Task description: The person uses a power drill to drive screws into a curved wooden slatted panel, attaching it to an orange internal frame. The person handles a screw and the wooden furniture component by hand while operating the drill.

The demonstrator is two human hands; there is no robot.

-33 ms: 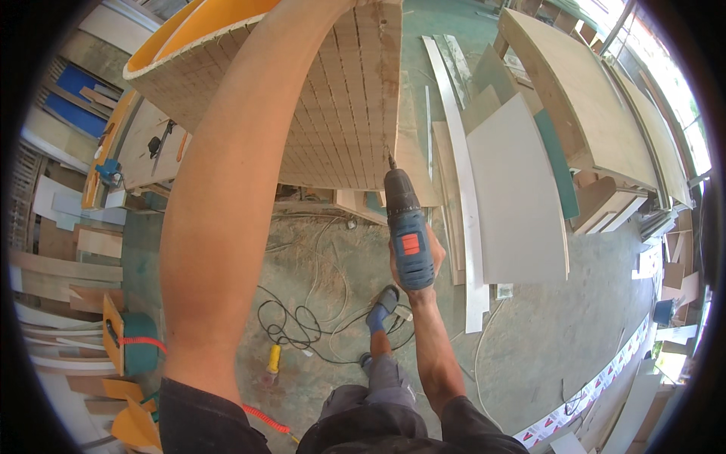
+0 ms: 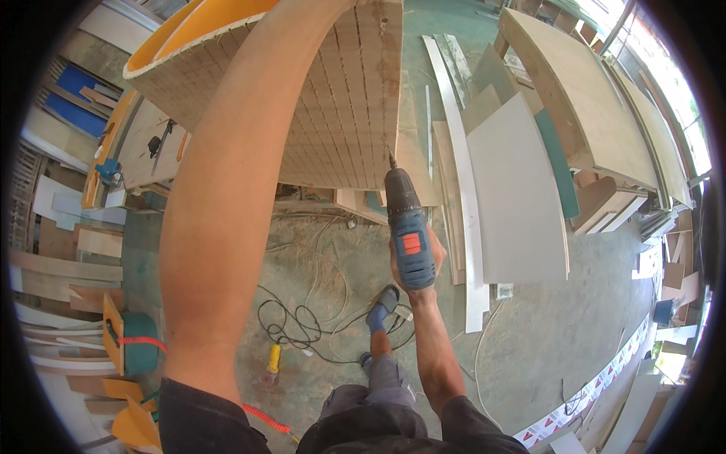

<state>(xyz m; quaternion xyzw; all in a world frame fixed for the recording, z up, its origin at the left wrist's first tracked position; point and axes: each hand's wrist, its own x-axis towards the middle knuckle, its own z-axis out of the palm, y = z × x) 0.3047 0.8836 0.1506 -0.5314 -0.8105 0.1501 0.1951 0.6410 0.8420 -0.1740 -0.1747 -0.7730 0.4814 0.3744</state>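
My right hand (image 2: 432,261) is wrapped round the handle of a blue and black cordless drill (image 2: 412,234) with an orange-red patch on its back. The drill's bit points away from me, its tip at the lower right part of a grooved wooden panel (image 2: 340,113); whether it touches the wood I cannot tell. This panel has many parallel cuts and curves round a piece with a yellow inner face (image 2: 204,34). My left forearm (image 2: 227,174) stretches across the panel to its top. The left hand is almost wholly cut off by the upper edge, its fingers hidden.
Boards and a long white strip (image 2: 457,174) lie to the right, beside a large wooden box-like piece (image 2: 582,98). Black cable (image 2: 291,325) with a yellow connector (image 2: 274,358) loops over the floor near my feet. A red coiled hose (image 2: 265,420) runs at lower left.
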